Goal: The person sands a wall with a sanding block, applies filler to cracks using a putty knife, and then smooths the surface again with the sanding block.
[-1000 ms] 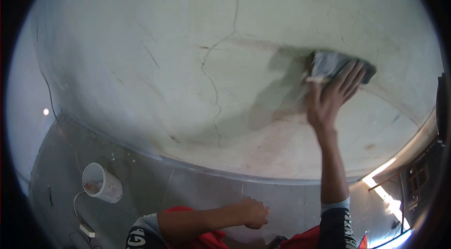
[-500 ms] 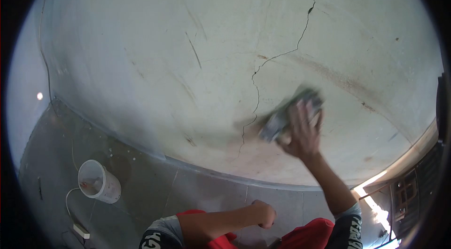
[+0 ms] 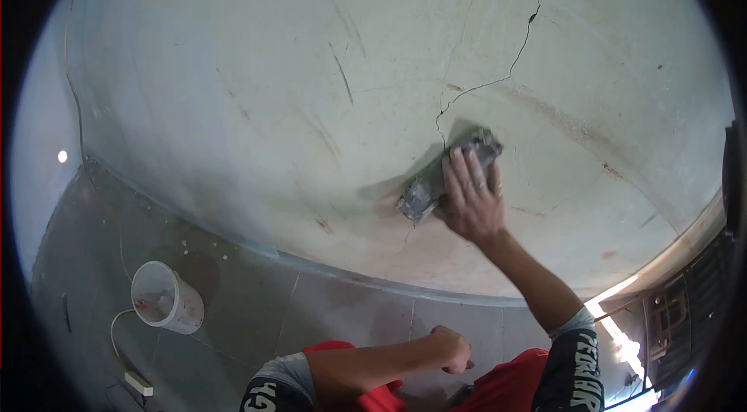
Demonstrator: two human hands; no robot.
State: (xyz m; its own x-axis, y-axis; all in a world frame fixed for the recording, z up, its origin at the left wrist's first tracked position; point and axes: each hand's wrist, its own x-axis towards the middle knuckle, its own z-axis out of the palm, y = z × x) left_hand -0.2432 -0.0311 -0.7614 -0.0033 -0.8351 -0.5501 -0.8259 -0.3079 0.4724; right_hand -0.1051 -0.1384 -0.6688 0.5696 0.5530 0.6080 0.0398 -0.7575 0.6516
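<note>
My right hand [image 3: 473, 198] is wrapped over a grey, worn sanding block [image 3: 422, 192], long and roughly edged. The block lies tilted against the pale green wall [image 3: 272, 116], covering part of a dark jagged crack [image 3: 513, 70] that climbs to the upper right. Below, my left hand [image 3: 451, 350] is closed in a loose fist above the floor, close to my red-clad knees. Nothing shows in it, and it does not touch the wall.
A white bucket [image 3: 183, 307] with something inside stands on the grey tiled floor [image 3: 249, 295] at left. Near it lie a cable and a white power strip [image 3: 138, 383]. A dark metal frame [image 3: 669, 319] is at the right, beside a bright strip of light.
My right hand has moved left with the sanding block, bringing it over the crack. The view has shifted slightly. My left hand stays closed near my knees.
</note>
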